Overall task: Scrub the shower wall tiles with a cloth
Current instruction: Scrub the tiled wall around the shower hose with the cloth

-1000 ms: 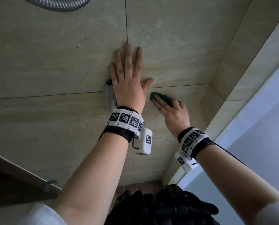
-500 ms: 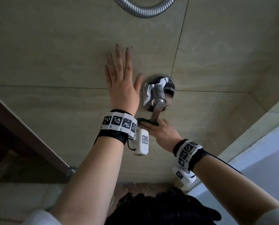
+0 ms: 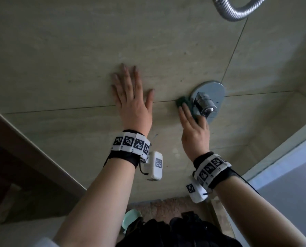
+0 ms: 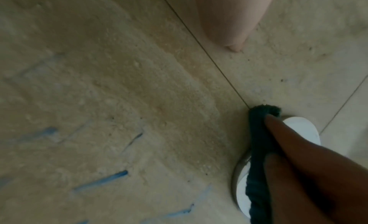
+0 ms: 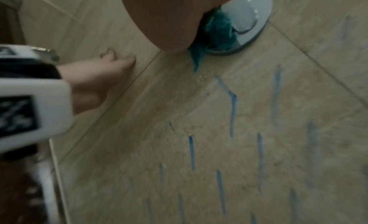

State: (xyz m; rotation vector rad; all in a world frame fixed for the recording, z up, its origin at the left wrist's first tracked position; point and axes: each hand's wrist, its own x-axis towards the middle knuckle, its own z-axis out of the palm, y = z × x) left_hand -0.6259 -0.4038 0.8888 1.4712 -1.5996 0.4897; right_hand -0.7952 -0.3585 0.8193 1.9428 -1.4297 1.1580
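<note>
Beige wall tiles (image 3: 77, 50) fill the view, marked low down with blue streaks (image 5: 233, 110). A metal hose (image 3: 236, 13) loops at the far right. The chrome valve plate (image 3: 218, 90) sits on the tile seam. The left hand (image 3: 132, 104) lies flat on the tiles, fingers straight and spread, holding nothing. The right hand (image 3: 195, 131) presses the cloth (image 3: 180, 102) to the tile with straight fingers, against the plate's left edge.
</note>
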